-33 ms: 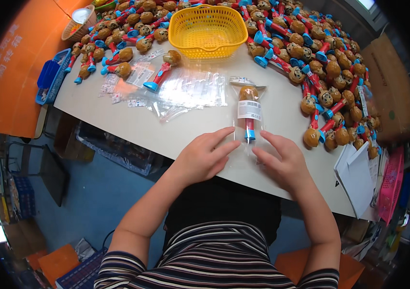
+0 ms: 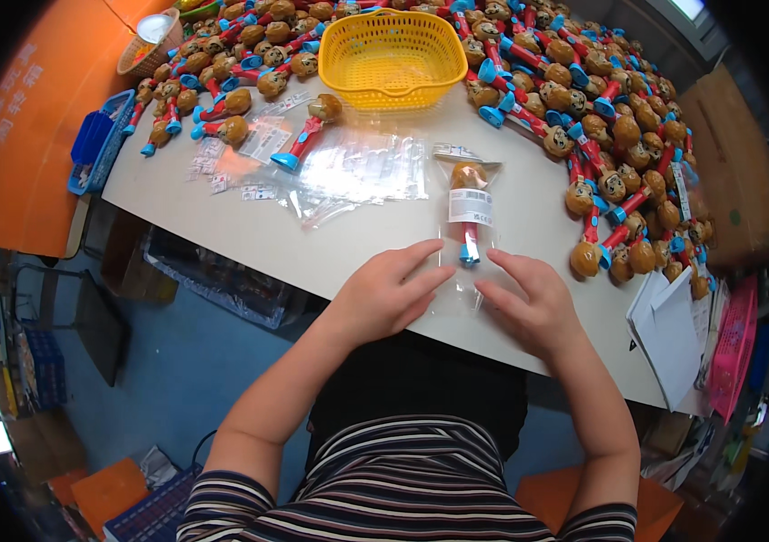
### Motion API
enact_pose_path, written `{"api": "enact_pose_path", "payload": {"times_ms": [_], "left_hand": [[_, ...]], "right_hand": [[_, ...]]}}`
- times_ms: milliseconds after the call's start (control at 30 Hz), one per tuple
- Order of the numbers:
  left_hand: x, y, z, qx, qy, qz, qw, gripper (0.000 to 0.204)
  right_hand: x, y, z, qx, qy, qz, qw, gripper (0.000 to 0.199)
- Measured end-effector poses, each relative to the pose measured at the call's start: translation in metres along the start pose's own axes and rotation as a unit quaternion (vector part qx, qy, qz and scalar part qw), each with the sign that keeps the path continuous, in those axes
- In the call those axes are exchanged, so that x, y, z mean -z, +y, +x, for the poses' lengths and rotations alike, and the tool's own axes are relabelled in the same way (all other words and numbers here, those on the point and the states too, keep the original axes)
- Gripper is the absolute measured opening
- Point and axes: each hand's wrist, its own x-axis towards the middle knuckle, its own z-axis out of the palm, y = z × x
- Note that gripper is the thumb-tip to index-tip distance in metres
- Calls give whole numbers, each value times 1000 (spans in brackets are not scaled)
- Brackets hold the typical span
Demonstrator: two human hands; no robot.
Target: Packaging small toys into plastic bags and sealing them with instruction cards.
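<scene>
Two hands, left hand [image 2: 384,294], right hand [image 2: 534,303], pressing one bagged toy [image 2: 468,212], one yellow basket [image 2: 393,59]

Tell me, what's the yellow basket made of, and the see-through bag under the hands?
The yellow basket looks like glossy moulded plastic: its walls are a regular grid of holes. The bag seems thin clear plastic film: it shines, wrinkles, and shows the brown-headed toy inside.
</scene>
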Motion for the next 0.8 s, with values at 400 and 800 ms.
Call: {"api": "enact_pose_path", "payload": {"times_ms": [400, 800], "left_hand": [[-10, 9, -3, 144, 69, -152, 976, 9], [-6, 30, 12, 388, -4, -190, 902, 18]], "right_hand": [[-6, -5, -13, -257, 26, 260, 930, 9], [0, -13, 2, -544, 11, 538, 644, 8]]}}
